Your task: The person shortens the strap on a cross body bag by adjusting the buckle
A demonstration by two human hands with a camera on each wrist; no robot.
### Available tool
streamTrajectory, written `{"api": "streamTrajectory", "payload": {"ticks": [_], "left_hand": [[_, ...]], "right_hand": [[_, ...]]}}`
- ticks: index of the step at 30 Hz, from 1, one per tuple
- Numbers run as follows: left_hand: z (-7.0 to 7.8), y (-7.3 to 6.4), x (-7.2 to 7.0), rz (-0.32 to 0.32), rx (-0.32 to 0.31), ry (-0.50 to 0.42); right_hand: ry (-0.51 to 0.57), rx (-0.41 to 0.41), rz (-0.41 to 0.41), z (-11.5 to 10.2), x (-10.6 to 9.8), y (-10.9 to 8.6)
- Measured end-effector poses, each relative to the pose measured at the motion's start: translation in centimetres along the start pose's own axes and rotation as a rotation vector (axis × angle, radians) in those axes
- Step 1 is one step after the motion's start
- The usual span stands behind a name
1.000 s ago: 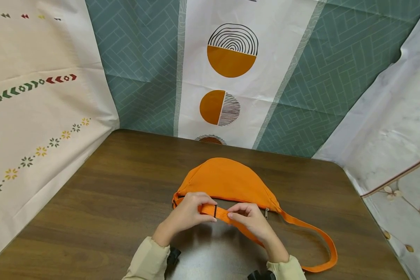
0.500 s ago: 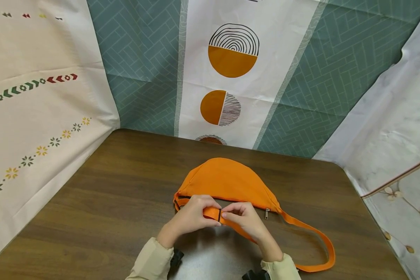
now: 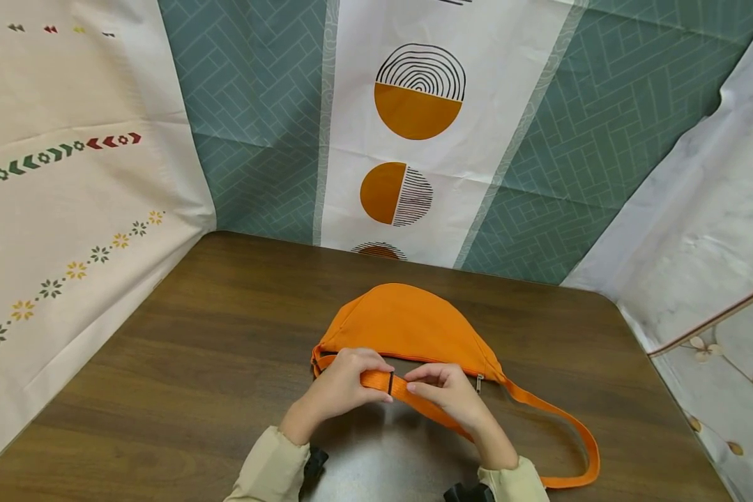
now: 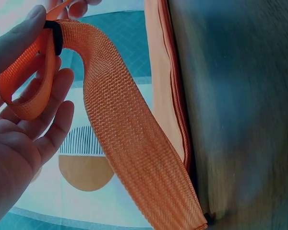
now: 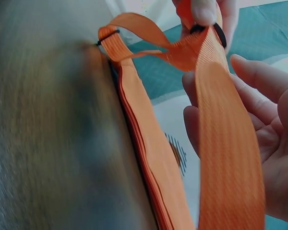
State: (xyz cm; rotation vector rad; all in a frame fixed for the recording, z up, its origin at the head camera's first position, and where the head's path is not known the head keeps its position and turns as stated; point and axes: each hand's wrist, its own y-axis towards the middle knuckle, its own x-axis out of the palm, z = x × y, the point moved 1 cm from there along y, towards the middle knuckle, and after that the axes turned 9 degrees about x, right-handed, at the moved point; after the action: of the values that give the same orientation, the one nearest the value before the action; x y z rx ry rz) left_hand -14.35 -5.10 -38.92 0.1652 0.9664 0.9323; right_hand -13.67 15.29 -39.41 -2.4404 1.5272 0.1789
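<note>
An orange waist bag [image 3: 408, 321] lies on the table with its curved side facing away. My left hand [image 3: 339, 387] pinches its webbing strap beside a black slider buckle [image 3: 391, 383]. A short loop of orange strap [image 4: 31, 112] hangs within the left fingers in the left wrist view. My right hand [image 3: 445, 394] holds the strap just right of the buckle. In the right wrist view, the strap [image 5: 230, 158] runs between the right thumb and fingers, its width covering part of the fingers. A metal zipper pull [image 3: 479, 383] hangs at the bag's right end.
The rest of the strap [image 3: 577, 422] curves in a loop over the right side of the brown wooden table [image 3: 226, 335]. Patterned cloths hang behind the table [image 3: 263, 139] and along its left [image 3: 88, 209] and right [image 3: 684, 230] sides.
Both hands first came closer together at the buckle, which shifted slightly right. Since then my right hand has moved back right along the strap, while the left has stayed nearly in place.
</note>
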Motion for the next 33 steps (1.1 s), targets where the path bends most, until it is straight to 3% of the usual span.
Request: {"api": "streamTrajectory", "payload": {"ticks": [8,15,25,33], "left_hand": [[-0.2,-0.1,-0.1,0.041,0.056,-0.001],[-0.1,-0.2,-0.2,0.018,-0.023,-0.035],[0.2,0.0,0.2,-0.032,-0.054,-0.062],[0.3,0.3,0.6,-0.052,-0.029,-0.042]], "right_hand": [[-0.022,-0.005,-0.016,0.3,-0.7,-0.3],[-0.028,-0.034,-0.016,0.7,-0.9,-0.5],[-0.022,-0.075,-0.038,0.6,-0.1,-0.1],[-0.002,-0.105,-0.020,0.2,0.6,0.2]]}}
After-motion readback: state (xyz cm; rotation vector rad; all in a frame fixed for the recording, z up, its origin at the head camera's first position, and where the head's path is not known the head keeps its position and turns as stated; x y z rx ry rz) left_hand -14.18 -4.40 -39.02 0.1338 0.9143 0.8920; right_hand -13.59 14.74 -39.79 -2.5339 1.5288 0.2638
